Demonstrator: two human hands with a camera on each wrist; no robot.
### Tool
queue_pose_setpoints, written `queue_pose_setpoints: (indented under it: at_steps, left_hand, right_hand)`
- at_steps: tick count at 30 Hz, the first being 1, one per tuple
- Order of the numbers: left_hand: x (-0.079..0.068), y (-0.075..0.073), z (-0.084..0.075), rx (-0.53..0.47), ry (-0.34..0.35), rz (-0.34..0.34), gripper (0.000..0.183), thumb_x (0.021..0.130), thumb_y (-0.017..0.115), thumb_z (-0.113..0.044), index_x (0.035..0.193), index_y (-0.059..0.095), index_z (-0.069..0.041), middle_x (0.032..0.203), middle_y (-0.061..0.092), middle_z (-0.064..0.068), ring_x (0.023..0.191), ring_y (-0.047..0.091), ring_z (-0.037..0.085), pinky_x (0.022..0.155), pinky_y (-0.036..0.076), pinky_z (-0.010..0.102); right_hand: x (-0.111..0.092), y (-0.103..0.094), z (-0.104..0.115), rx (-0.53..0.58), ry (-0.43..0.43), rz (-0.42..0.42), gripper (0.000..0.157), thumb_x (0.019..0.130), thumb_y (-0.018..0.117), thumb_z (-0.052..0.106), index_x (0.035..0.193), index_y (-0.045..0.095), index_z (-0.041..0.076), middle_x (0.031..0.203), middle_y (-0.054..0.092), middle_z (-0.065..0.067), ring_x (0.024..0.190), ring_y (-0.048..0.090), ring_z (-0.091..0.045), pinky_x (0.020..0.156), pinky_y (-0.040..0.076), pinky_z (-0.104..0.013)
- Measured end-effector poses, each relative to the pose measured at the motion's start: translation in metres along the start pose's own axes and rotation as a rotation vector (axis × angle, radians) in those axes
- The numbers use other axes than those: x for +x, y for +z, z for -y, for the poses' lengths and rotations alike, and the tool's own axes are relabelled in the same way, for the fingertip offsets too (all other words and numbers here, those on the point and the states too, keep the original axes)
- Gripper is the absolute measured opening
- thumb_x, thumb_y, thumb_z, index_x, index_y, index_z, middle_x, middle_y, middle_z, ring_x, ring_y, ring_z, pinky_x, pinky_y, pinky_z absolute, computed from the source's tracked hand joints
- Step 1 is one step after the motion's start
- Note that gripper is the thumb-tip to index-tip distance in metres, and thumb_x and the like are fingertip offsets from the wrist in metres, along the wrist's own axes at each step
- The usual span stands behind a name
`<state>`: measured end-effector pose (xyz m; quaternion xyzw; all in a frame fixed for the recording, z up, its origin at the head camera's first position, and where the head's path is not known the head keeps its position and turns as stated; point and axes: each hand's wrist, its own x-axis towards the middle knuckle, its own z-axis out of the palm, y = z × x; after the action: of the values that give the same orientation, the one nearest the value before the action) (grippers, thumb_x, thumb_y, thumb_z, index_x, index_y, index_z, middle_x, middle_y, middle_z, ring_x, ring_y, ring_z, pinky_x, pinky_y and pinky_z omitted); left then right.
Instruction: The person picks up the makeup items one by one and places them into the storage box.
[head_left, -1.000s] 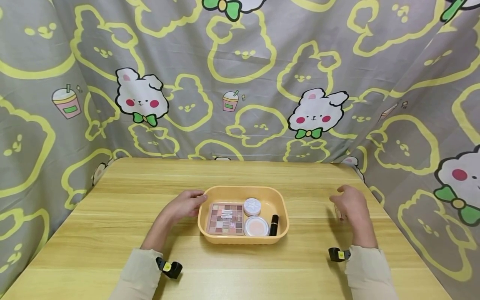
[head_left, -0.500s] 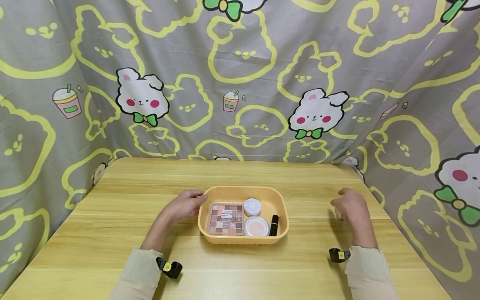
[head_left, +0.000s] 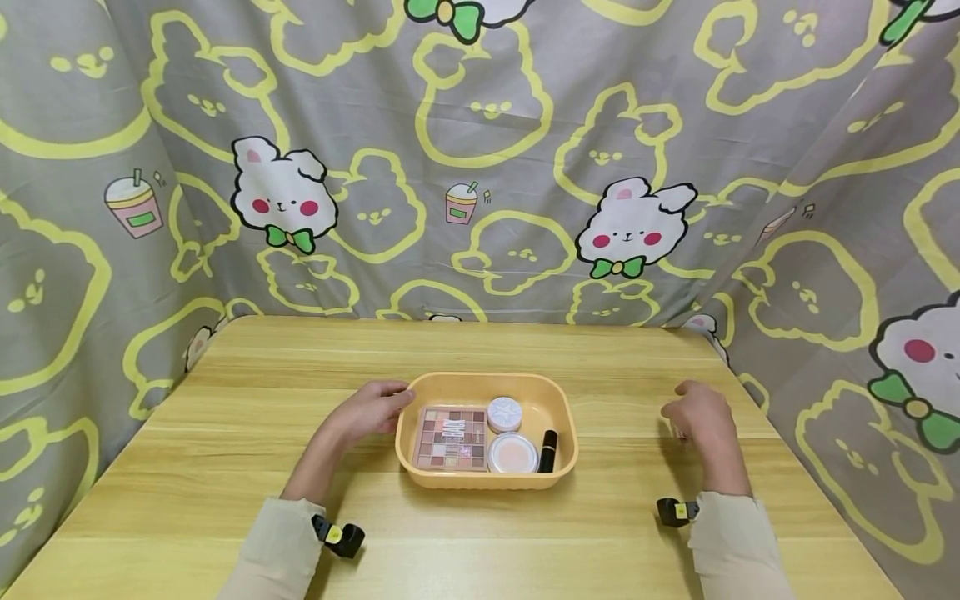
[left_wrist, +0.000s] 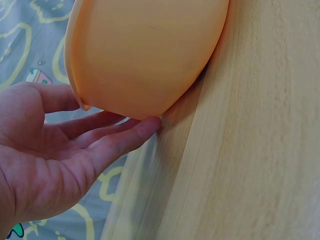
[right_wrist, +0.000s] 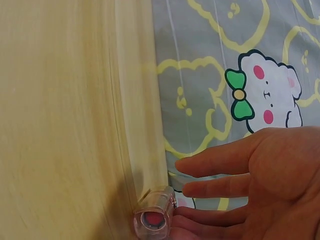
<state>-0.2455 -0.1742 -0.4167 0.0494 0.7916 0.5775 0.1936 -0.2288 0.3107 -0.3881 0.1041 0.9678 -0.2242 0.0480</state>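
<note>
Tray [head_left: 457, 390] | left hand [head_left: 366, 410] loosely touching rim [head_left: 491, 479] | right hand [head_left: 703, 411] at clear tube [right_wrist: 154, 212], can't tell grip | tabletop [head_left: 618, 454] between

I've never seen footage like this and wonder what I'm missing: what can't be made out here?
Clear container: mostly hidden by the right hand in the head view.
Lower part of that hand: cut off by the bottom edge, right wrist view.
Inside of the yellow basket: hidden by its outer wall, left wrist view.
Lettering on the palette: too small to read, head view.
</note>
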Motion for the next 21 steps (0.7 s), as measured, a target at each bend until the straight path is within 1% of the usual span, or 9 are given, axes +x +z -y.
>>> queue_pose_setpoints:
  at_steps: [5,8,12,17,19,21]
  left_hand:
    - [-0.0008,-0.0001,0.0005,-0.007,0.012,0.005,0.043,0.1,0.047,-0.027,0.132,0.05,0.002,0.126,0.057,0.019,0.113,0.058,0.028,0.092,0.05,0.042]
    - [-0.0013,-0.0002,0.0009,-0.014,0.022,0.007,0.044,0.1,0.048,-0.027,0.132,0.05,0.003,0.125,0.058,0.02,0.113,0.059,0.029,0.092,0.051,0.042]
    - [-0.0018,-0.0002,0.0004,-0.01,0.021,0.004,0.044,0.1,0.048,-0.027,0.132,0.05,0.003,0.125,0.058,0.02,0.112,0.059,0.029,0.092,0.051,0.042]
    - [-0.0025,-0.0002,-0.0007,-0.003,0.017,0.003,0.044,0.1,0.048,-0.028,0.131,0.051,0.002,0.124,0.058,0.019,0.111,0.059,0.028,0.092,0.051,0.041]
    - [-0.0029,-0.0003,-0.0011,-0.002,0.014,0.002,0.044,0.1,0.048,-0.028,0.132,0.051,0.002,0.125,0.058,0.019,0.112,0.059,0.028,0.092,0.051,0.042]
    - [-0.0028,-0.0003,-0.0015,0.002,0.011,0.001,0.045,0.1,0.048,-0.028,0.133,0.05,0.002,0.126,0.057,0.019,0.113,0.058,0.029,0.092,0.05,0.042]
  right_hand:
    - [-0.0008,0.0011,-0.0019,0.001,-0.005,0.008,0.056,0.083,0.054,0.016,0.129,0.045,-0.014,0.126,0.045,-0.039,0.101,0.049,-0.048,0.077,0.048,-0.051]
    - [-0.0013,0.0006,-0.0019,0.004,-0.007,0.012,0.056,0.08,0.053,0.012,0.129,0.044,-0.015,0.125,0.048,-0.038,0.093,0.05,-0.043,0.07,0.047,-0.044]
    - [-0.0011,0.0001,-0.0016,-0.004,-0.001,0.02,0.058,0.078,0.052,0.009,0.13,0.043,-0.015,0.123,0.05,-0.037,0.085,0.049,-0.039,0.064,0.046,-0.039]
    - [-0.0006,0.0009,-0.0018,-0.024,0.006,0.026,0.057,0.079,0.052,0.009,0.131,0.045,-0.014,0.125,0.05,-0.036,0.086,0.05,-0.038,0.064,0.047,-0.041]
    - [-0.0006,0.0015,-0.0021,-0.03,0.003,0.023,0.053,0.08,0.052,0.009,0.129,0.048,-0.012,0.121,0.053,-0.034,0.085,0.051,-0.038,0.063,0.048,-0.041]
    - [-0.0005,0.0023,-0.0027,-0.029,0.001,0.018,0.045,0.079,0.051,0.008,0.12,0.054,-0.01,0.109,0.058,-0.03,0.08,0.052,-0.036,0.058,0.047,-0.039]
